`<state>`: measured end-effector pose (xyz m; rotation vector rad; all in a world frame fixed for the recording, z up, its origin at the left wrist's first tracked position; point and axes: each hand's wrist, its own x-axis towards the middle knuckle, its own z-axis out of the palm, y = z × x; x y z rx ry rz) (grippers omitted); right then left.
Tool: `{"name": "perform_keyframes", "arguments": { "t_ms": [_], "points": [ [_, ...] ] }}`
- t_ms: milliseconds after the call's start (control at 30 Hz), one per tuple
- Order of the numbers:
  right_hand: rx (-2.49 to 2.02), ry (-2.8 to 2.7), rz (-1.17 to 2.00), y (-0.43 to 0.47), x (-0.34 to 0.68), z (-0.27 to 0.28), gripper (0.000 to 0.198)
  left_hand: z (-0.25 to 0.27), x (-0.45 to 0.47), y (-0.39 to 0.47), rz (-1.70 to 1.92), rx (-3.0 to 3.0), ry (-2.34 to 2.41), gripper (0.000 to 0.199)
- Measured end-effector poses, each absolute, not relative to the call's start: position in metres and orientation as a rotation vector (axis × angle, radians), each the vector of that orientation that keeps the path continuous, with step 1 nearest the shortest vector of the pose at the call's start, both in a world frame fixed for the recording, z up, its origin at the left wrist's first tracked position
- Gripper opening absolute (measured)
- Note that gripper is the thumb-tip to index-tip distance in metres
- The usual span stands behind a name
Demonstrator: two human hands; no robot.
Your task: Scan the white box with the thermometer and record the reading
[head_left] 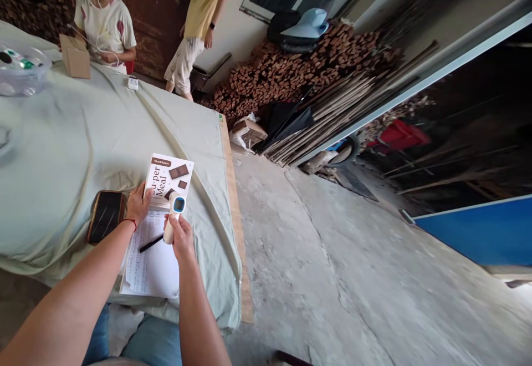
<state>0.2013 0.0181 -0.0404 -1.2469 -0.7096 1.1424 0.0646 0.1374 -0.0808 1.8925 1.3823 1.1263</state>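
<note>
My left hand (138,204) is closed on the left edge of a white box (172,167) printed "NutriMotion" and "Meal", with brown chocolate pieces pictured on it. In my right hand (184,239) is a white infrared thermometer (171,211) with a small blue-rimmed screen. The thermometer's head overlaps the box's lower right part in this view; whether they touch, I cannot tell. Below both hands lies an open notebook (153,272) with handwriting, and a black pen (150,243) rests on it. A dark phone (106,217) in a brown case lies left of my left hand.
A pale green cloth (120,127) covers the table. Across it are a cardboard box (75,58), a clear plastic tub (27,75) and a small white object (133,83). Two people stand or sit beyond. Stacked firewood (266,69) and long poles line the wall; concrete floor (291,255) lies right.
</note>
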Motion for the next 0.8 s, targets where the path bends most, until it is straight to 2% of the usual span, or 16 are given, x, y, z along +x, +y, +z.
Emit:
{"name": "perform_keyframes", "arguments": {
  "t_ms": [333, 800],
  "points": [
    [-1.263, -0.573, 1.144, 0.022, 0.195, -0.028, 0.047, -0.084, 0.069, 0.14, 1.118, 1.938, 1.514, 0.068],
    [-1.252, -0.545, 1.165, 0.024, 0.191, -0.022, 0.046, -0.09, 0.07, 0.143, 1.137, 1.978, 1.536, 0.063]
  ]
}}
